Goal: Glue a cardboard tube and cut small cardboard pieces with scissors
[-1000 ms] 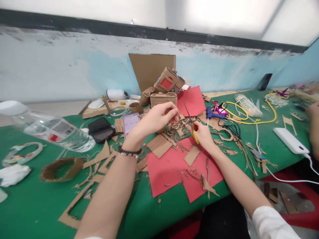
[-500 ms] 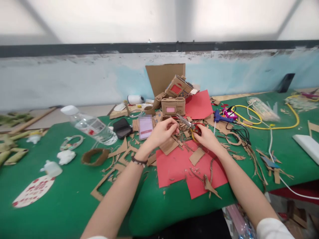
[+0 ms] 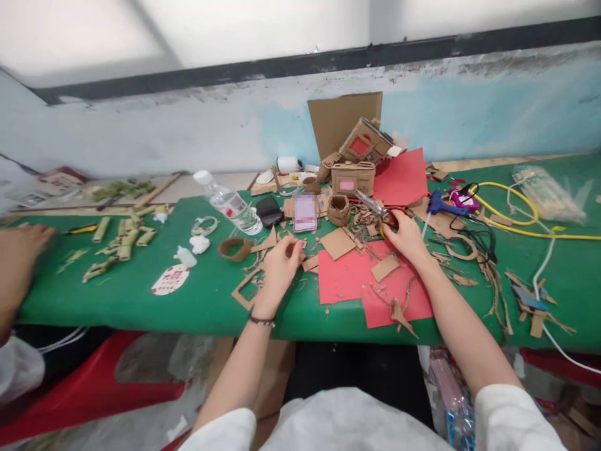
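My right hand [image 3: 404, 237] grips the scissors [image 3: 372, 204] by the red and yellow handles; the metal blades point up and left over cardboard scraps. My left hand [image 3: 280, 266] is low over the left side of the scraps, fingers curled together; whatever they may hold is hidden. Beside it lies a cut cardboard frame [image 3: 245, 294]. Past its fingertips is a phone [image 3: 305, 212] with a lit screen. A round cardboard ring [image 3: 339, 210] stands between the hands, near a flat cardboard square [image 3: 338, 243]. Red paper [image 3: 342, 282] with a small cardboard rectangle [image 3: 385, 268] lies below the scissors.
Cardboard camera models [image 3: 353, 180] stand at the back. A water bottle [image 3: 230, 203] leans at left. On the right are a blue glue gun [image 3: 444, 203] and a yellow cable [image 3: 521, 219]. Another person's hand [image 3: 23, 250] is at far left.
My left hand has moved left and down, away from the scissors. My right hand still holds them. The view has swung left, bringing another person's hand into sight.
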The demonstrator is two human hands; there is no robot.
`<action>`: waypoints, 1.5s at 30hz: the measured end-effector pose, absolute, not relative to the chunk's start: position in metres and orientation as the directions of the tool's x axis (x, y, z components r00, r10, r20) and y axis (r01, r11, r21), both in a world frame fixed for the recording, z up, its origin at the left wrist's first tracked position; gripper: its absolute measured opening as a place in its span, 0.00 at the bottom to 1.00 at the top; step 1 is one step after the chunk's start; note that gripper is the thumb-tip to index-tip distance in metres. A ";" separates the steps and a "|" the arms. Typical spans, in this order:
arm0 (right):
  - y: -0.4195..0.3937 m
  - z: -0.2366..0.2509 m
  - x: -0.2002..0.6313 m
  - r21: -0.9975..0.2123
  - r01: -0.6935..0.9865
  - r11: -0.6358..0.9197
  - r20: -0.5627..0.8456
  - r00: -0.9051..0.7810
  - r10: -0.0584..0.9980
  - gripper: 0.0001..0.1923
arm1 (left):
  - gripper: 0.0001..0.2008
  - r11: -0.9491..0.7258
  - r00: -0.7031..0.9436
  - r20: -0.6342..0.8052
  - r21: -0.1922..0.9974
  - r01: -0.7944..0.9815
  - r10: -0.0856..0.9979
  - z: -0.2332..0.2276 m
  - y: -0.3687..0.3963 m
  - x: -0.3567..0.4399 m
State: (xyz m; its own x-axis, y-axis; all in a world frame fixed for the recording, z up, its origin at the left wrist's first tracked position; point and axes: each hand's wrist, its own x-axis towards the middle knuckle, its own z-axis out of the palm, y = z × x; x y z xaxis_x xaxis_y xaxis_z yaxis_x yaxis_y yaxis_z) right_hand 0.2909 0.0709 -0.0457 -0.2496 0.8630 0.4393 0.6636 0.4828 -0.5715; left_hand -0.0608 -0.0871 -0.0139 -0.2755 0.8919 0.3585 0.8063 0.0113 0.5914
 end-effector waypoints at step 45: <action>0.066 -0.066 0.300 -0.526 0.771 0.359 0.460 -0.097 0.883 0.26 | 0.15 -0.232 0.055 0.436 0.366 0.901 0.899 -0.055 -0.121 -0.019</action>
State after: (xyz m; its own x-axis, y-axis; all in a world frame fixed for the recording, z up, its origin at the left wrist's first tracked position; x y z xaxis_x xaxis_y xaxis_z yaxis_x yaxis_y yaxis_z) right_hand 0.3000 0.0661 -0.0660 -0.0970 0.8829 0.4595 0.7710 0.3586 -0.5263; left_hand -0.0193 -0.1211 -0.0554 0.0545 0.8985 0.4355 0.9012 -0.2321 0.3661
